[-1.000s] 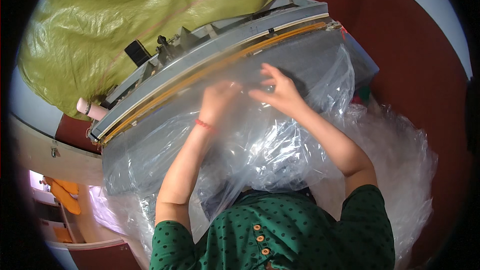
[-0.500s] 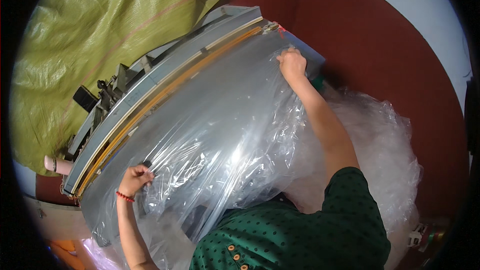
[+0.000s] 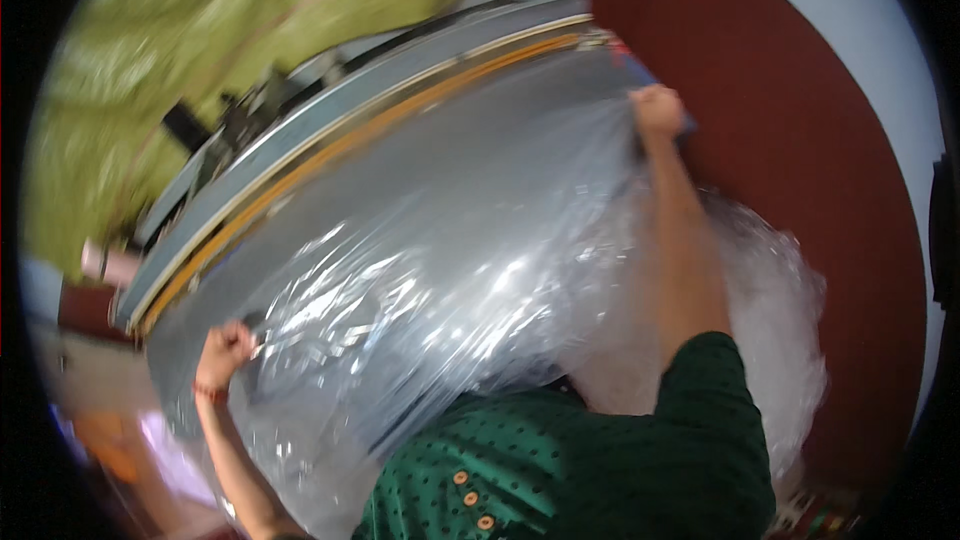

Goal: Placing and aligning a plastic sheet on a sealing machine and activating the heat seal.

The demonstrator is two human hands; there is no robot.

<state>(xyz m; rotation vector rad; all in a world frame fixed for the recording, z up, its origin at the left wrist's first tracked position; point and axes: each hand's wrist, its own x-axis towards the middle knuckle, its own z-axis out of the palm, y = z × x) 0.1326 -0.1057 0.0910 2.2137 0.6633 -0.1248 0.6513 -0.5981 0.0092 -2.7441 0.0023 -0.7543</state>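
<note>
Clear plastic film (image 3: 400,305) stretches in shiny creases over a smooth grey tabletop (image 3: 430,155). My left hand (image 3: 225,352), closed, pinches the film near the table's left front side. At the far right corner my right hand (image 3: 657,112) is closed on the film's other side and pulls it into folds. Motion blurs both hands, and the fingertips are partly hidden. Beyond the film, a long grey machine bar (image 3: 420,68) runs along the table's back, with an orange strip (image 3: 370,130) below it.
A large heap of clear film (image 3: 770,330) bulges beside my right arm. Yellow-green woven sheeting (image 3: 260,10) lies behind the machine. A dark flat rectangular object (image 3: 186,127) sticks up at the bar's back, and a pink cylinder (image 3: 110,264) stands by its left end.
My hands have moved farther apart, the left one leftward and the right one rightward to the table's corner, both keeping hold of the film. The whole view has shifted slightly.
</note>
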